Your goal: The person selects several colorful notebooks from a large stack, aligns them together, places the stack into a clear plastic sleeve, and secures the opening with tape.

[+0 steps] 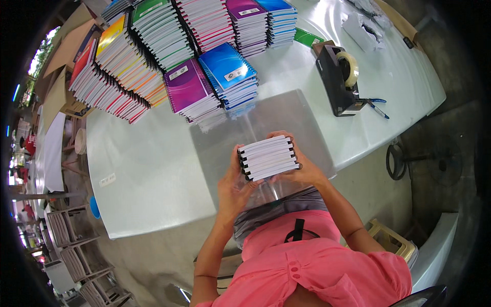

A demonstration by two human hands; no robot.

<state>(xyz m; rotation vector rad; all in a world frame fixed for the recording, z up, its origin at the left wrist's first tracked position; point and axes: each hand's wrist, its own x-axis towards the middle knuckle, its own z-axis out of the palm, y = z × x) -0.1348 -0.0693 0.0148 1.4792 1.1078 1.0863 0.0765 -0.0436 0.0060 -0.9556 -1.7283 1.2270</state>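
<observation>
Black tape dispenser [331, 87], far right, holds a yellowish tape roll [353, 67]; nearer, left hand [232, 181] and right hand [303, 168] grip a white-paged, black-coiled notebook stack [268, 158] between them.

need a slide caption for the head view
Left hand and right hand hold a stack of spiral-bound notebooks over a grey mat, before colourful notebook piles.

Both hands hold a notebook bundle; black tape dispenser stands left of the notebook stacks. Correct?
Not left: the head view shows the black tape dispenser right of the notebook stacks. The left hand and right hand do hold the notebook bundle.
</observation>
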